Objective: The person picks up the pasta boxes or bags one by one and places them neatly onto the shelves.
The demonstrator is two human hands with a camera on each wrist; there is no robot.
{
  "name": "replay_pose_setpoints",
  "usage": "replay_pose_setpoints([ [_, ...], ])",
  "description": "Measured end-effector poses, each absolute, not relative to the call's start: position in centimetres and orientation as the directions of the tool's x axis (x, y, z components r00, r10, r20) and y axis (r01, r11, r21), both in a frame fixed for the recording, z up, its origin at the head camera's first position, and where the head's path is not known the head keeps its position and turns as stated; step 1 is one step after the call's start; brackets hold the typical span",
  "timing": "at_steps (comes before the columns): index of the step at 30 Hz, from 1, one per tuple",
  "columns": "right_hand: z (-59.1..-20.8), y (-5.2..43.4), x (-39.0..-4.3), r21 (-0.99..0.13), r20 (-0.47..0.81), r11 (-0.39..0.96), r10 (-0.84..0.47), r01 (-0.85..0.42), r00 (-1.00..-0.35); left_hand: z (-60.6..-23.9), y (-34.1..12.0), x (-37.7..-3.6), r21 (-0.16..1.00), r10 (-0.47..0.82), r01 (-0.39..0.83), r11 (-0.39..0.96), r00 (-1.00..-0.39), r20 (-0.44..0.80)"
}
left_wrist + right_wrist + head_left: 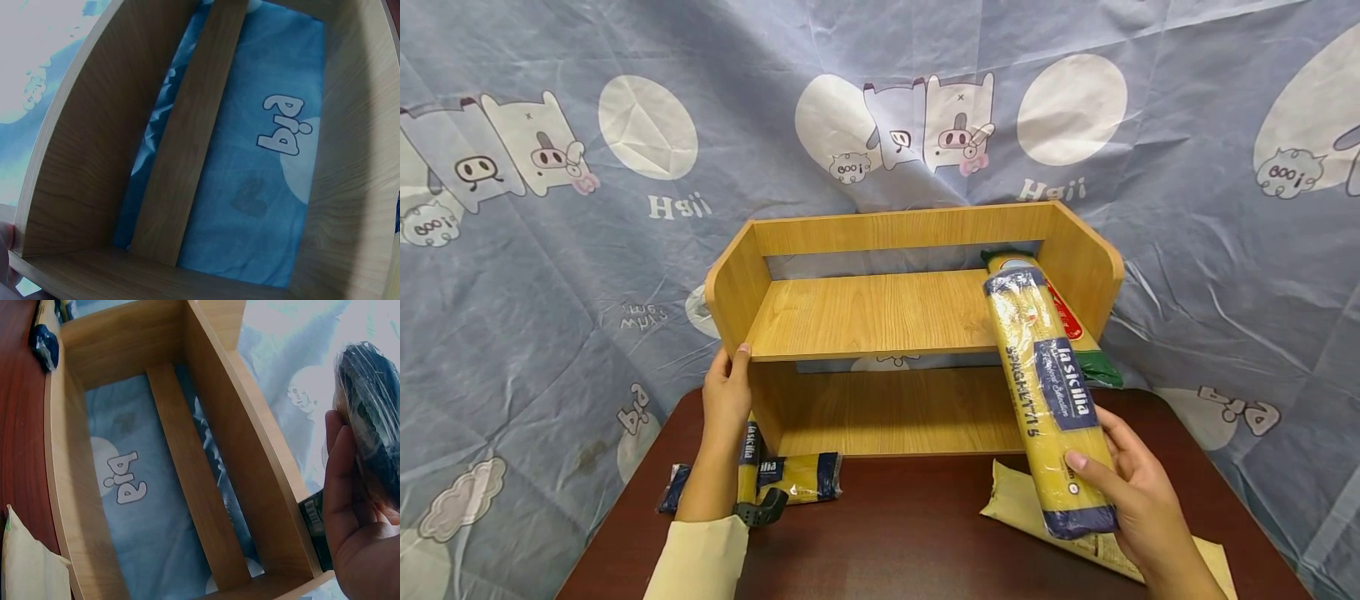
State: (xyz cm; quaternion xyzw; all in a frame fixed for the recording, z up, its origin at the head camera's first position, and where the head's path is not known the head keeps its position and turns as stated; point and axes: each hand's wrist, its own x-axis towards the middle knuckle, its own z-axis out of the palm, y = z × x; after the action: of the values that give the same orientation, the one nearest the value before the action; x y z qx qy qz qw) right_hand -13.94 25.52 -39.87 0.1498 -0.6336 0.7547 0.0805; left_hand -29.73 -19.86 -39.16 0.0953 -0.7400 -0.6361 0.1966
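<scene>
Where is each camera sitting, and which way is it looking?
Head: above the table, facing forward and down at the shelf; shows left hand on the shelf and right hand holding spaghetti.
Left wrist: close to the shelf, looking inside; a fingertip shows.
Right wrist: looks into the shelf; shows right hand.
All share the shelf.

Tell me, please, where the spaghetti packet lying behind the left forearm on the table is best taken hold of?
Probably round its middle, coming from above. The spaghetti packet lies flat on the table, long and narrow, so a hand's grip can wrap across its width. The left hand is nearest but now holds the shelf's side.
</scene>
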Motion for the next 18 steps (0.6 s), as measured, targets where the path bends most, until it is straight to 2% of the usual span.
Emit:
replay_pose_setpoints([
  [18, -40.0, 23.0, -14.8, -0.955, 0.253, -0.189, -0.104, -0.231, -0.962, -39.1, -19.8, -29.7, 0.982, -0.391, 0.097, 0.163, -0.907, 0.154],
])
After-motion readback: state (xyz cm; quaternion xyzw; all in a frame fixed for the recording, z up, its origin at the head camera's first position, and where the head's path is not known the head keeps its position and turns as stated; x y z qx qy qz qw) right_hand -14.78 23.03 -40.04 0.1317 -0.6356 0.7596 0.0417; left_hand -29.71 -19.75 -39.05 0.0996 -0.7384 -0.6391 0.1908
